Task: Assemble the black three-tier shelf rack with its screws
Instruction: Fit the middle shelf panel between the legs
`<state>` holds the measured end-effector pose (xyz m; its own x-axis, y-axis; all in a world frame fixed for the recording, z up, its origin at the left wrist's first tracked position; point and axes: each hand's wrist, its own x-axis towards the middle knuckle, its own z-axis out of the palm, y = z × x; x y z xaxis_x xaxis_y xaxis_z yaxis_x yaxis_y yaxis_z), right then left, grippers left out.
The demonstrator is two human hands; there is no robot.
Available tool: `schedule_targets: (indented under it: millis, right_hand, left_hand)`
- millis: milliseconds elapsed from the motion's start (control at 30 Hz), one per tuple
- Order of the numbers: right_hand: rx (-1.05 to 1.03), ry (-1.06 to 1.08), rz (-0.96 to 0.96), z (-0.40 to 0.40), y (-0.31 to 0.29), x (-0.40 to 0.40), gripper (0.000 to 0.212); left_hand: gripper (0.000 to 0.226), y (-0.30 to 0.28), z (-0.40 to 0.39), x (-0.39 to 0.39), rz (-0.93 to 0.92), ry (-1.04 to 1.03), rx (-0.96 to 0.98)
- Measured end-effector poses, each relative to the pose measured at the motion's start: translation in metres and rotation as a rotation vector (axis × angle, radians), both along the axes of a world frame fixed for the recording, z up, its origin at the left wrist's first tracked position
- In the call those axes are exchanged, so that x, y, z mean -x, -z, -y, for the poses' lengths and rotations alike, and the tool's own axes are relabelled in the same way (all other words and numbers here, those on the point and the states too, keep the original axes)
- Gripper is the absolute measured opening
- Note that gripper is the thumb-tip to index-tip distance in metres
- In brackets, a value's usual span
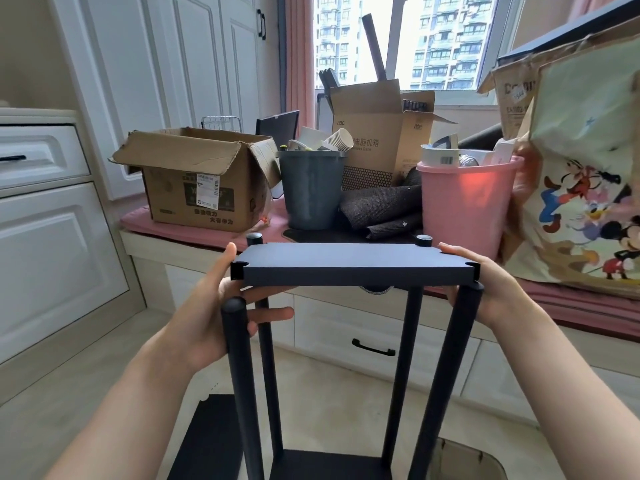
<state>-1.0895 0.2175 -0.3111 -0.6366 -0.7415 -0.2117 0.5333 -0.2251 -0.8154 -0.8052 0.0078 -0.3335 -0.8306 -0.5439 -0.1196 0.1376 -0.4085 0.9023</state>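
head view | my left hand (204,317) holds the left end of the black shelf board (353,265), fingers curled under | my right hand (485,289) grips the right end | board sits up on four poles (408,358), not locked in | feels hard, flat, light, wobbly; hold both short ends

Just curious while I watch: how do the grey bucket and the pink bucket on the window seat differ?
The grey bucket is dark and narrower; the pink bucket is pale pink and wider. The grey bucket holds paper cups; the pink bucket holds white boxes and packets. The grey bucket stands left of the dark cloth, the pink bucket right. Both stand upright and full.
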Motion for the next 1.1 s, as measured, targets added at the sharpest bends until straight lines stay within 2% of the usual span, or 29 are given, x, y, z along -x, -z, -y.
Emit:
schedule_targets:
  millis: [133, 267, 367, 467, 633, 733, 833, 1100]
  right_hand:
    - [-0.031, 0.028, -0.044, -0.001, 0.003, 0.002, 0.016]
    - [-0.019, 0.019, 0.001, -0.001, 0.002, 0.0, 0.015]
    - [-0.013, -0.019, 0.042, 0.0, 0.002, -0.003, 0.016]
    - [-0.041, -0.044, 0.046, 0.0, 0.002, -0.005, 0.029]
    - [-0.102, -0.061, -0.011, -0.004, 0.003, -0.008, 0.03]
    - [-0.207, -0.006, -0.097, -0.007, 0.004, -0.01, 0.018]
    - [-0.273, -0.001, -0.18, -0.011, 0.007, -0.012, 0.028]
    - [-0.159, 0.025, -0.115, -0.027, 0.014, -0.02, 0.034]
  left_hand:
    - [0.068, -0.002, 0.0, -0.001, 0.004, 0.047, 0.004]
    - [0.059, 0.001, 0.001, 0.003, -0.009, -0.013, -0.027]
    - [0.052, 0.003, 0.003, 0.006, -0.033, -0.061, -0.116]
    - [0.05, 0.005, 0.007, 0.009, -0.056, -0.071, -0.22]
    - [0.021, 0.012, 0.011, 0.012, -0.068, -0.125, -0.282]
    - [0.024, 0.016, 0.011, 0.012, -0.047, -0.131, -0.295]
    - [0.03, 0.019, 0.011, 0.01, -0.029, -0.108, -0.299]
    - [0.033, 0.019, 0.005, 0.013, -0.045, -0.112, -0.299]
